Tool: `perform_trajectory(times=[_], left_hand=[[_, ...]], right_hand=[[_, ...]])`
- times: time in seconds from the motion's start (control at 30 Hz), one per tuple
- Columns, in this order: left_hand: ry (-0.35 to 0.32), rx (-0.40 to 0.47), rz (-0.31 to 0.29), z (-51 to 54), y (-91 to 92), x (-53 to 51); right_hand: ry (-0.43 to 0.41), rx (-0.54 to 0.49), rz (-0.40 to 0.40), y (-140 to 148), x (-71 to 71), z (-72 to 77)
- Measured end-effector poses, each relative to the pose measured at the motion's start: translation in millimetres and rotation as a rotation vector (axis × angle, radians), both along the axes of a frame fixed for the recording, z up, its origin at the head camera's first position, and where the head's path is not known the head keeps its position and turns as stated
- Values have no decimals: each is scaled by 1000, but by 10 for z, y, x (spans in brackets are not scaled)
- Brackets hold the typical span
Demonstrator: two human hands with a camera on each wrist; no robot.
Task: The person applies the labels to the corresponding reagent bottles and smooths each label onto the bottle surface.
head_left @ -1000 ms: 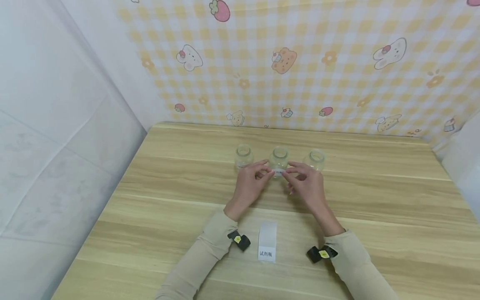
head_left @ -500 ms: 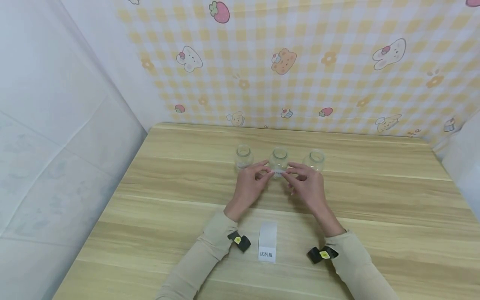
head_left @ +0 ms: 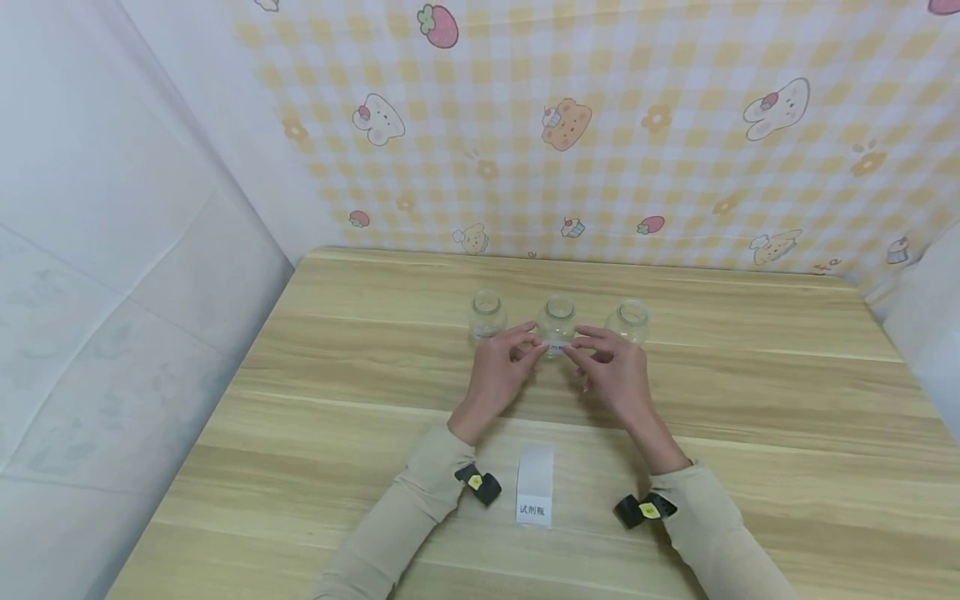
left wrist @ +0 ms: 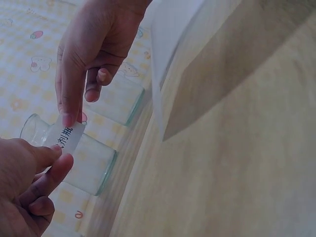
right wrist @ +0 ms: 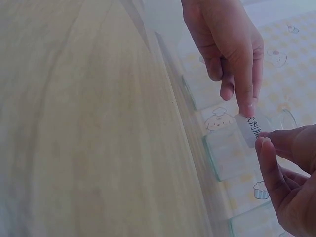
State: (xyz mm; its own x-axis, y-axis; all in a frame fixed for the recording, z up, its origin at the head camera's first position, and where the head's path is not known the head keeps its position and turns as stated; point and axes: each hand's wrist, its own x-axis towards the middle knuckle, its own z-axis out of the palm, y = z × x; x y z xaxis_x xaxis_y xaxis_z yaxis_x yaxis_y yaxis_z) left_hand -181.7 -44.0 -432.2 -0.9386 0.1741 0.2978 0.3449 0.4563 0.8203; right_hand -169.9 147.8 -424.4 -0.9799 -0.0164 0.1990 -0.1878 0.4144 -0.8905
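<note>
Both hands meet at a small white label [head_left: 556,346] with dark printed characters, held at the front of the middle clear glass jar [head_left: 559,312]. My left hand [head_left: 501,372] pinches the label's left end between thumb and finger; my right hand [head_left: 617,372] pinches its right end. In the left wrist view the label [left wrist: 68,138] lies over the jar's side [left wrist: 92,165], fingertips at both ends. The right wrist view shows the label [right wrist: 248,129] by the jar [right wrist: 228,153]; whether it touches the glass along its whole length I cannot tell.
One clear jar [head_left: 487,312] stands left of the middle one, another [head_left: 632,319] on the right. A white label strip [head_left: 535,483] with printed characters lies on the wooden table [head_left: 337,350] between the forearms. Behind the table hangs a checked cloth [head_left: 510,125].
The label has shifted very slightly lower against the middle jar. Both hands keep nearly the same place and pinch.
</note>
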Motion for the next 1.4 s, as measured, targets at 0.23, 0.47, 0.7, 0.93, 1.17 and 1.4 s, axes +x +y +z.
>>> perform_trajectory(times=[0.23,0.47,0.7,0.93,1.17,1.4], left_hand=[[-11,0,2,-8,0,13],[-15,0,3,-10,9,12],[-14,1,7,-17,13,11],[11,12,10,-38,20,-1],[13,10,13,-29,22,-5],[10,11,15,-27,20,-4]], right_hand=[[16,6,-1,-13,9,-8],[43,-3,3,-15,16,-18],[41,5,0,-14,13,-20],[54,34,-1,-12,14,-26],[62,25,-2,-15,11,-25],[66,36,-6,-26,22,-10]])
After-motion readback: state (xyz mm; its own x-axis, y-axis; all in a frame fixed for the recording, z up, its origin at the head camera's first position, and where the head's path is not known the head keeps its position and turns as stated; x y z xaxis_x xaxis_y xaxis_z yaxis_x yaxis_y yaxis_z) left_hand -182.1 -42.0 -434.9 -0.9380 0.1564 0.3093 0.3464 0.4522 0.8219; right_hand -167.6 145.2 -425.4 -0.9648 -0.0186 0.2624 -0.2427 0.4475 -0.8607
